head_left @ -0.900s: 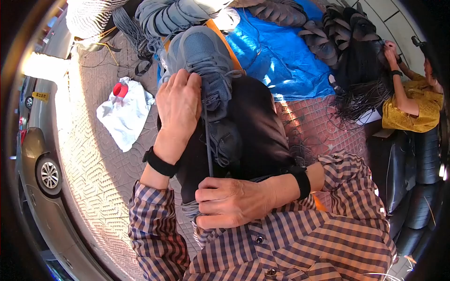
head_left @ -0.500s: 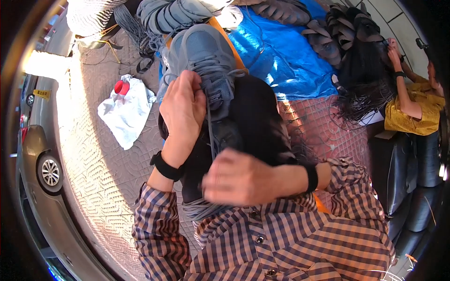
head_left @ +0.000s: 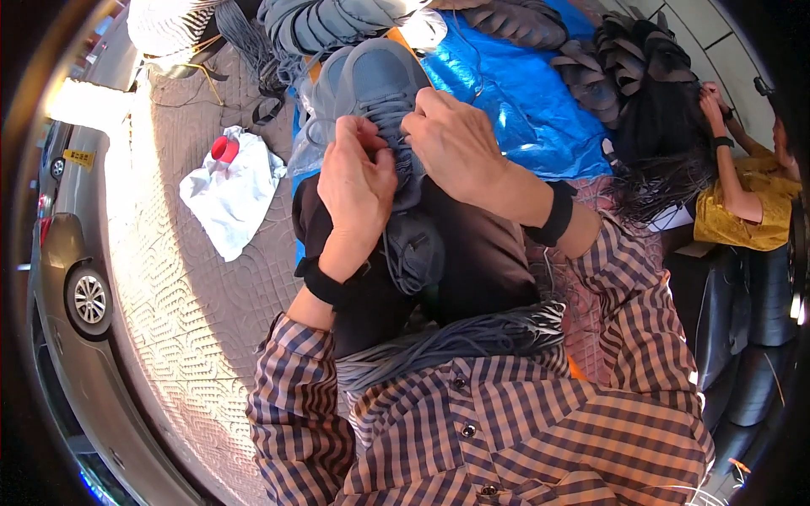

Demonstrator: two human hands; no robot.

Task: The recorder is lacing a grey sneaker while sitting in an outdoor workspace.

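Note:
A grey lace-up shoe [head_left: 380,72] lies toe-away in front of me, between my knees, with a second grey shoe [head_left: 331,76] partly hidden on its left. Both my hands are over its lacing. My left hand [head_left: 359,181] is closed in a pinch on the shoelace [head_left: 386,126] at the left eyelets. Across from it, my right hand [head_left: 456,148] has its fingertips pressed together on the lacing at the right side; the bit of lace in them is mostly hidden. A bundle of grey laces [head_left: 456,341] lies across my lap.
Left on the paving is a white bag [head_left: 232,198] with a red ring [head_left: 224,149]. Stacked grey shoe parts [head_left: 337,25] and a blue sheet [head_left: 506,93] lie beyond. A person in yellow [head_left: 742,202] works at right beside dark strands [head_left: 662,181]. A car [head_left: 110,379] stands far left.
My right hand has moved up and away from near my lap to the shoe's lacing. The left hand has shifted slightly right. The lace bundle on my lap is now uncovered.

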